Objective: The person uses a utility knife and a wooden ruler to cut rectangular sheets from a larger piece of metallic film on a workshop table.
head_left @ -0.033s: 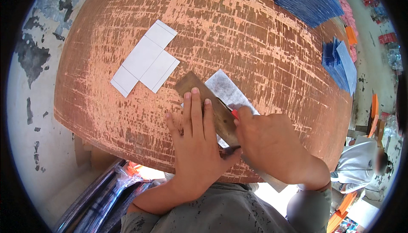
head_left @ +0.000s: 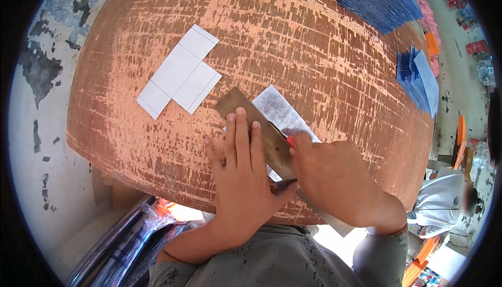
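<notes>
My left hand (head_left: 240, 177) lies flat with fingers spread on a brown, flat straightedge (head_left: 280, 156) that runs slantwise across the table. Under the straightedge is a mottled grey-white sheet (head_left: 280, 110), showing on both sides of it. My right hand (head_left: 334, 177) is closed around a red-handled cutter knife (head_left: 290, 141), its blade along the straightedge's right edge, over the sheet. The hand hides most of the knife. Farther left, apart from both hands, a white cut-out piece with ruled lines (head_left: 180, 72) lies flat.
The worn brown tabletop (head_left: 314, 51) has a curved-looking edge. Blue stacked sheets (head_left: 379, 2) stand at the far right, with a smaller blue stack (head_left: 413, 77) nearer. A narrow grey strip (head_left: 337, 224) juts past the near edge. Another person (head_left: 439, 198) is at right; plastic-wrapped rolls (head_left: 130, 240) lie lower left.
</notes>
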`<state>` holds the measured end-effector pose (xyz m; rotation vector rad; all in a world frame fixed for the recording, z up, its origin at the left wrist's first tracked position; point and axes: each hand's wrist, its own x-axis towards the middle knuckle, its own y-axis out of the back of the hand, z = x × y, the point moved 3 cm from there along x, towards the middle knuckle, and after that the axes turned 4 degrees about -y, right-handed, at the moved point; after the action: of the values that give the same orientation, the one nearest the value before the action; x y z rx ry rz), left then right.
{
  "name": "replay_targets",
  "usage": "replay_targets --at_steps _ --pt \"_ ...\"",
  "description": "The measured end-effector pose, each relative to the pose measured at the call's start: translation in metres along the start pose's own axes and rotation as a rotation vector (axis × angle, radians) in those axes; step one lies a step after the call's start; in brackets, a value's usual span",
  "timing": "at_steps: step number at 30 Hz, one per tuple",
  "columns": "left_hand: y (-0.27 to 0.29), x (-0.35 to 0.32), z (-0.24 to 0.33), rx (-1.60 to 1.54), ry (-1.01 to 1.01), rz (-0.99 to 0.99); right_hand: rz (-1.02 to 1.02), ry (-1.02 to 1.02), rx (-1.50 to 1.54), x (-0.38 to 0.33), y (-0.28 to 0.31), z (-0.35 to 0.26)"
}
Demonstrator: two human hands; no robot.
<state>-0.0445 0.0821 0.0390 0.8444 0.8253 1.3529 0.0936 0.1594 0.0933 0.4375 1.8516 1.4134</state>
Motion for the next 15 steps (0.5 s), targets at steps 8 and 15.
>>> replay_targets --at_steps 8,15 --pt "0.000 -0.003 0.000 0.006 -0.019 0.029 0.018 0.028 -0.040 -0.004 0.004 -0.004" --pt "-0.006 -0.004 0.002 0.070 -0.076 0.054 0.161 -0.001 0.081 -0.009 -0.001 0.008"
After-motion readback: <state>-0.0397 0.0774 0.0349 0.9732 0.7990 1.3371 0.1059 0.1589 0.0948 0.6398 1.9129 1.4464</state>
